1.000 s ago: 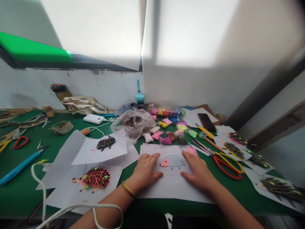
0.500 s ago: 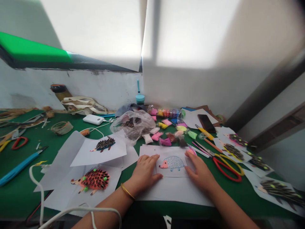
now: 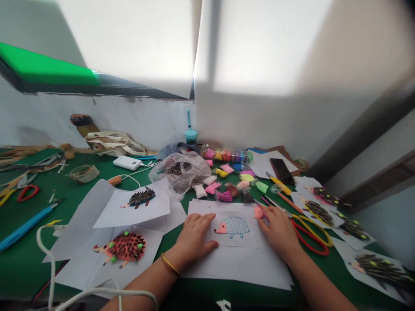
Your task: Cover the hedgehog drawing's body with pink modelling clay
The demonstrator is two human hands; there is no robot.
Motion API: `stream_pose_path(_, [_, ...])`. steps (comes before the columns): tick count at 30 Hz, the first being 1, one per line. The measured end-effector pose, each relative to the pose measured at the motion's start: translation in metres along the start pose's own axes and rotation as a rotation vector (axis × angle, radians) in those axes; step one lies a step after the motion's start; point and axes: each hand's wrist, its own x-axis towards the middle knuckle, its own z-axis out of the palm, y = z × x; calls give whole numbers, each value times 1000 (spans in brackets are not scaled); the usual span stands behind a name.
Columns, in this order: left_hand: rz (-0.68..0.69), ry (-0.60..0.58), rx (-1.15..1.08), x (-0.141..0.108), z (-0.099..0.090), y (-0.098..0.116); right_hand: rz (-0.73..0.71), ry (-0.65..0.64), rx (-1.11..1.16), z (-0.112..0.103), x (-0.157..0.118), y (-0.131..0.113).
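A card with a hedgehog drawn in blue (image 3: 237, 227), its face filled in pink, lies on white paper sheets (image 3: 240, 270) in front of me. My left hand (image 3: 196, 236) rests flat at the card's left edge, fingers stretched and thumb apart. Right of the card, my right hand (image 3: 280, 231) has its thumb and forefinger at a small pink clay lump (image 3: 258, 212). The fingers look closed on the lump's right side. A thin purple edge shows beside it, partly hidden by the hand.
Several clay packets (image 3: 224, 196) and a plastic bag of dark seeds (image 3: 181, 172) lie behind the paper. Scissors (image 3: 313, 233), a box cutter (image 3: 281, 185) and a phone (image 3: 281, 171) are on the right. Finished hedgehog pictures (image 3: 125, 248) lie left and right; a white cable (image 3: 106, 293) crosses front left.
My right hand has moved off the card's right edge, rightward to the pink clay lump, which now shows more plainly. The left hand stays at the card's left edge.
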Motion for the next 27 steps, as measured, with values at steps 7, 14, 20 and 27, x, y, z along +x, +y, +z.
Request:
stream_pose_path(7, [-4,-6,-5,2,-3,1,-45,-48,-45,5,14,6])
stream_pose_path(14, [-12,-10,-3,3,-4,2,-44,-21,1,12,11,11])
stream_pose_path(20, [-18,-12,-7,2,-7,4,-59,-26,-41,16,12,10])
stream_pose_path(27, [-11,-2,-15,2,-6,4,-74,42,47,14,12,7])
